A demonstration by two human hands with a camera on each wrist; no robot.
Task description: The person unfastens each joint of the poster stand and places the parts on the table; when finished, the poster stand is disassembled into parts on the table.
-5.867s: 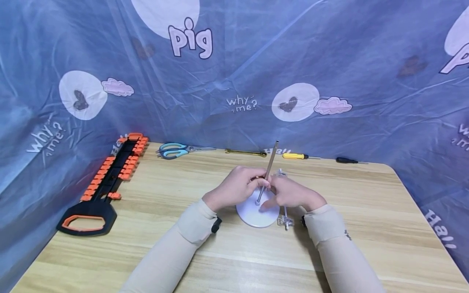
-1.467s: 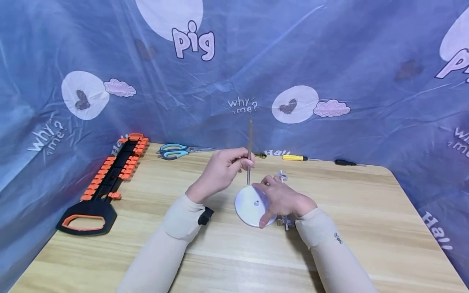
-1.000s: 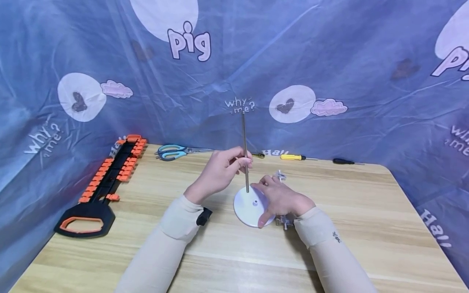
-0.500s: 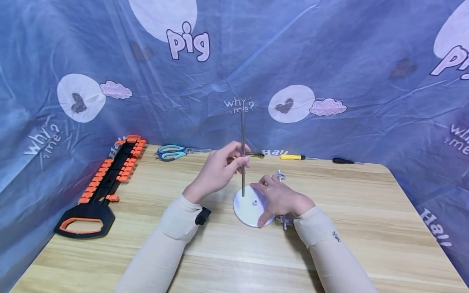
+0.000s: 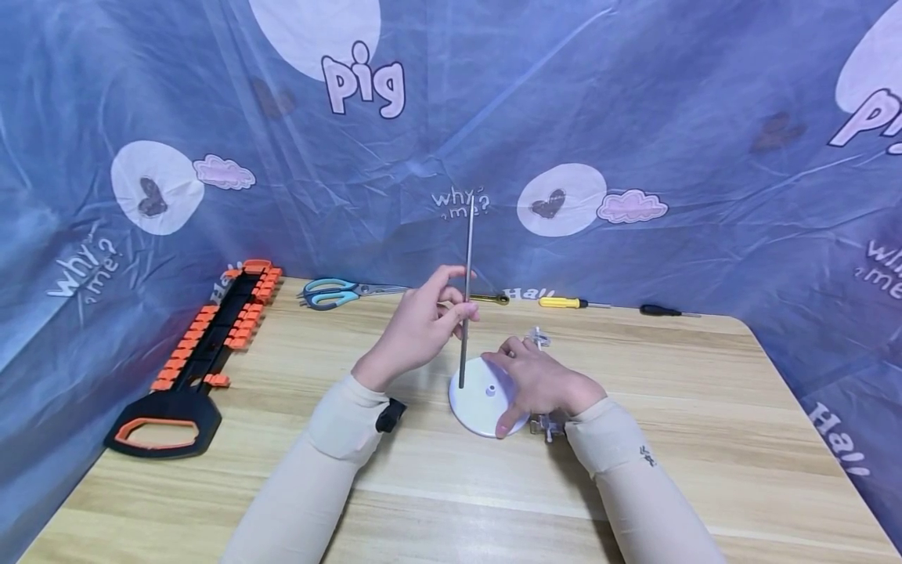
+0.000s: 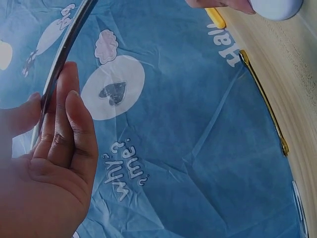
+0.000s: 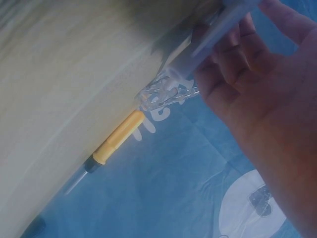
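My left hand (image 5: 423,317) pinches a thin metal rod (image 5: 468,243) between thumb and fingers and holds it nearly upright. The rod's lower end overlaps the left part of a round white base (image 5: 470,411) in the head view, apart from the short raised socket (image 5: 491,390) at the base's middle. My right hand (image 5: 539,380) grips the base from the right, thumb at its near edge and fingers at its far edge. In the left wrist view the rod (image 6: 64,52) runs between thumb and fingertips. A clear plastic piece (image 5: 546,428) shows partly behind the right hand.
Along the back edge lie blue-handled scissors (image 5: 331,294), a gold wrench (image 5: 500,299), a yellow screwdriver (image 5: 564,302) and a black screwdriver (image 5: 661,310). A black and orange rack (image 5: 211,337) lies at the left. Printed blue cloth (image 5: 423,117) hangs behind the wooden table (image 5: 451,501).
Earlier the rod stood at the base's socket with both hands close around it. Since then my left hand has moved it away leftward; lately its lower end has come nearer over the base.
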